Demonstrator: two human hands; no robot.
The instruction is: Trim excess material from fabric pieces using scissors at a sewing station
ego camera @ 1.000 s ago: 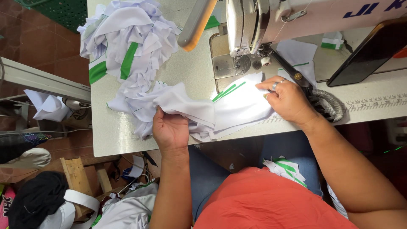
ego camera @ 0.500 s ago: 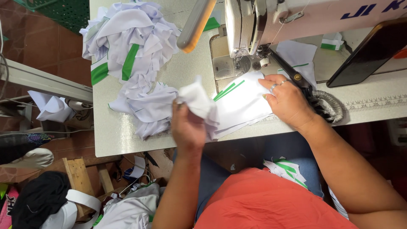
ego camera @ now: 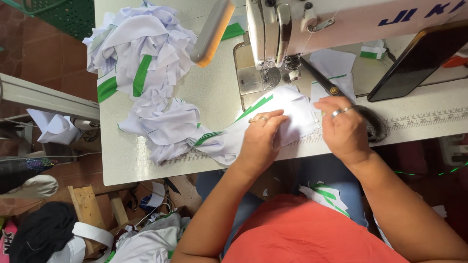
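A white fabric piece with green stripes (ego camera: 292,109) lies on the sewing table (ego camera: 214,97), just in front of the sewing machine's needle (ego camera: 285,63). My left hand (ego camera: 261,136) presses flat on its left part, fingers together. My right hand (ego camera: 343,126), wearing a ring, rests on the fabric's right edge next to black scissors (ego camera: 341,97). Both hands hold the piece down on the table.
A heap of white and green fabric pieces (ego camera: 146,73) covers the table's left side. A dark phone (ego camera: 419,58) leans at the right. More cut pieces lie on my lap (ego camera: 324,195) and on the floor (ego camera: 146,238).
My left hand left the fabric heap and moved right with a piece, now pressing it beside my right hand before the needle. The right hand shifted slightly right.
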